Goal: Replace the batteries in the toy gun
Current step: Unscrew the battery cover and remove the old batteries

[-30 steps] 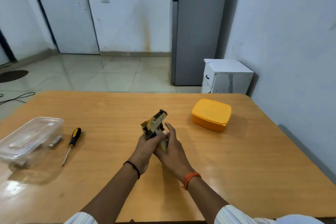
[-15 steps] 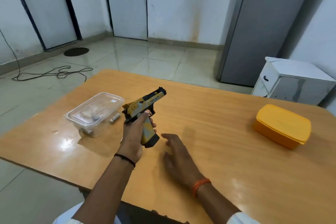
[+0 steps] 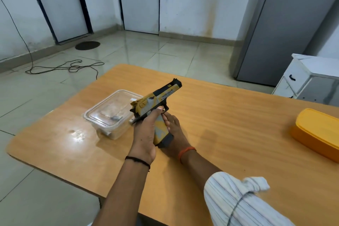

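Gripping the toy gun (image 3: 156,105) by its handle, the left hand (image 3: 145,134) is holding it upright above the wooden table (image 3: 229,124) in the head view, fingers wrapped round the grip from the left side and one fingertip lying near the trigger guard. Barrel is pointing up and away to the right; the dark base of the handle is facing down toward the tabletop. The right hand (image 3: 174,130) is sitting just behind the handle, partly hidden by it, fingers extended and touching or nearly touching the lower part of the grip; whether it is actually clasping anything cannot be told. A black thread band is showing on the left wrist, an orange band on the right wrist, and a striped white sleeve (image 3: 238,198) is bunching at the right elbow. A clear plastic container (image 3: 108,113) is standing on the table just left of the gun, with small items inside, too blurred to identify. An orange lidded box (image 3: 319,132) is resting well apart at the right edge of the table. A black cable (image 3: 69,67) is lying coiled on the tiled floor beyond
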